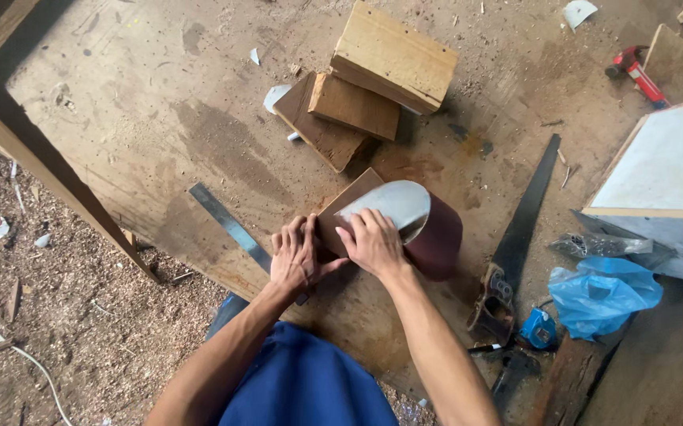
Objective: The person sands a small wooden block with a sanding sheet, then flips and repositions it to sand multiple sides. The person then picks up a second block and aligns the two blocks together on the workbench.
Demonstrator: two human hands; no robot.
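A roll of dark red sandpaper point(436, 229) with a pale backing lies on the plywood sheet point(160, 118), wrapped partly over a small brown wooden block point(349, 199). My right hand point(373, 241) presses down on the pale backing and the block's near edge. My left hand point(298, 256) sits just to its left, fingers against the block's lower left corner. Both hands touch each other over the block.
Stacked wood blocks point(373, 79) lie beyond the hands. A metal ruler point(231, 225) runs at the left, a handsaw point(519, 237) at the right. A blue plastic bag point(602, 292), a white board point(665, 170) and a red tool point(637, 71) lie further right. Sawdust-covered ground lies at the left.
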